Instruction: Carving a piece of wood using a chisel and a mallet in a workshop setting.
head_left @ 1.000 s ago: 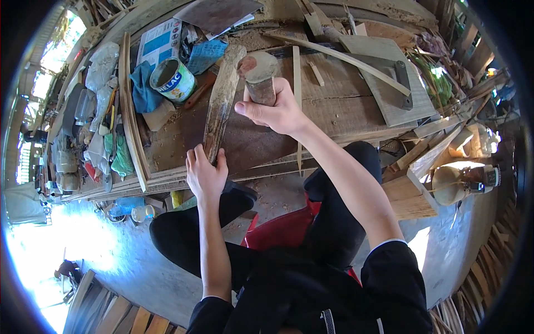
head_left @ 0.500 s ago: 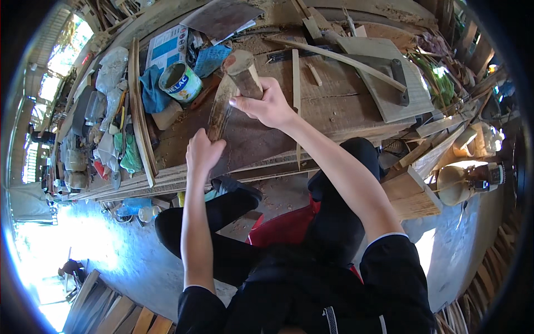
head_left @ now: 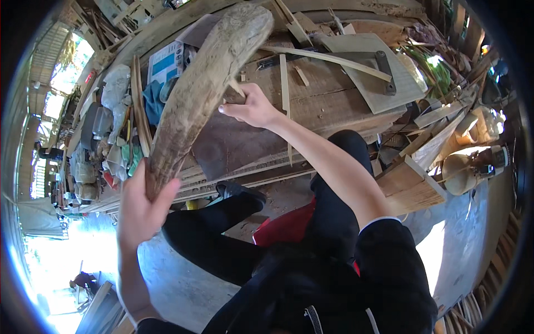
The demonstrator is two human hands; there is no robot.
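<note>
A long, weathered piece of wood [head_left: 208, 83] with a rounded far end is raised at a slant above the workbench, its broad rough face turned up. My left hand [head_left: 142, 209] grips its near end, thumb on one side. At the wood's right edge, my right hand [head_left: 253, 108] is closed round a short wooden stub [head_left: 236, 93]. Whether that stub is joined to the long piece is hidden. Behind the wood, a blue cloth [head_left: 153, 100] shows in part.
On the workbench [head_left: 328, 103] lie thin sticks, a grey flat board [head_left: 384, 92] with a dark handled tool, and shavings. Bags and bottles crowd the left side behind an upright strip [head_left: 139, 106]. A red stool [head_left: 286, 225] stands between my legs.
The long piece of wood has come up and nearer, tilting its broad face into view and covering the tin. My left hand has moved left and nearer; my right hand stays on the wood.
</note>
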